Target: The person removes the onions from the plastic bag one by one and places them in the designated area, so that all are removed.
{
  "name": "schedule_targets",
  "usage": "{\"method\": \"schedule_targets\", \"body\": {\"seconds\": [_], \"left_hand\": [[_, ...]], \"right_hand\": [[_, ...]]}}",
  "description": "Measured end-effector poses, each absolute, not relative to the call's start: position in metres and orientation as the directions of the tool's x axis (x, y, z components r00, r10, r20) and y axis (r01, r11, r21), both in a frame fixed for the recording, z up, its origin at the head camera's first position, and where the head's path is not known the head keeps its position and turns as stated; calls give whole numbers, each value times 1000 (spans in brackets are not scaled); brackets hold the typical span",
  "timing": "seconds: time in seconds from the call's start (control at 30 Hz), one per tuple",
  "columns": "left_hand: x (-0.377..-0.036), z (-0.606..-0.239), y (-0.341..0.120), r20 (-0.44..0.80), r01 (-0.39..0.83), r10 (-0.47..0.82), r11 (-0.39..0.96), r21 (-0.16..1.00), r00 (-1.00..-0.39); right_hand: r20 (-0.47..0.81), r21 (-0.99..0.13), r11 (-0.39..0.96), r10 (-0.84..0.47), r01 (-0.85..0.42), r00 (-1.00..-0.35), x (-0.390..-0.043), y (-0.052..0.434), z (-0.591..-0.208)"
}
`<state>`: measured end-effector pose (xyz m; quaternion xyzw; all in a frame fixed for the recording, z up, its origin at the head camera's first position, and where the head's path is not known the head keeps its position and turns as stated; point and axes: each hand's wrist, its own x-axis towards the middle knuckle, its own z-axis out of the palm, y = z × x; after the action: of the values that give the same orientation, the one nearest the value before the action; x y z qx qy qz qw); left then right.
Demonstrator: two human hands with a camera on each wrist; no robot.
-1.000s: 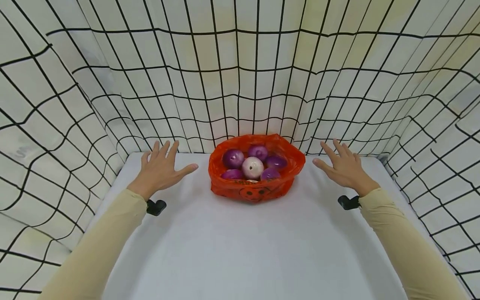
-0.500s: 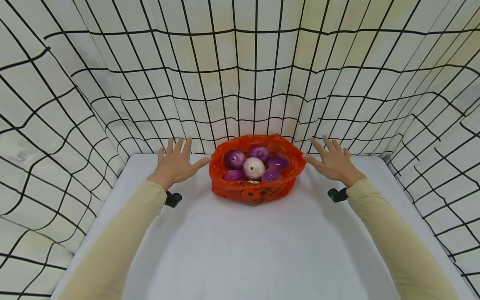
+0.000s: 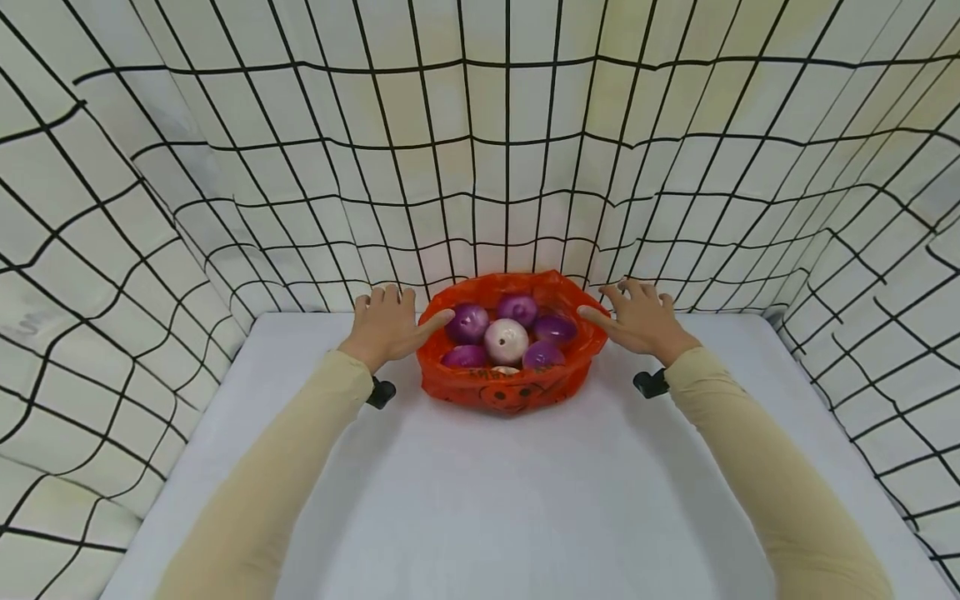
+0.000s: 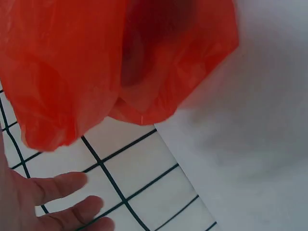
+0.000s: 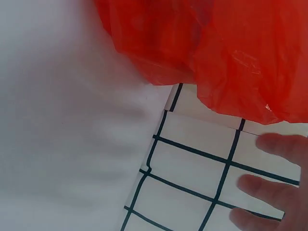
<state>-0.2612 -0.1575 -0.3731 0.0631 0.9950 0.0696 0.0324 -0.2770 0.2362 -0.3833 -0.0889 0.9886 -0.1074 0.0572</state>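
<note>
A red plastic bag (image 3: 442, 385) stands with its mouth wide at the back of the white table, a printed face on its front. Inside lie several purple onions (image 3: 467, 323) around one pale onion (image 3: 506, 342). My left hand (image 3: 385, 327) is at the bag's left side, its thumb reaching over the rim. On the opposite side my right hand (image 3: 641, 321) has its thumb over the right rim. Both wrist views show loosely bent fingers (image 4: 57, 185) outside the bag, with a gap to the red plastic.
The white table (image 3: 510, 508) stretches from the bag toward me. White walls with a black grid (image 3: 517, 167) enclose it at the back and both sides; the back wall stands right behind the bag.
Both hands have come inward from either side to the bag, left hand moving right and right hand moving left. Their thumbs now overlap the rim. The bag has stayed nearly in place.
</note>
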Motion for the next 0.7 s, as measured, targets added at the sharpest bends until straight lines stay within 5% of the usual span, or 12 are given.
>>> {"method": "schedule_targets", "body": {"seconds": [0.7], "left_hand": [[-264,-381,-154,-168,311,293,946,-93,-941]], "right_hand": [[-143,-63,946,-325,-319,-935,-284,237,-396]]}}
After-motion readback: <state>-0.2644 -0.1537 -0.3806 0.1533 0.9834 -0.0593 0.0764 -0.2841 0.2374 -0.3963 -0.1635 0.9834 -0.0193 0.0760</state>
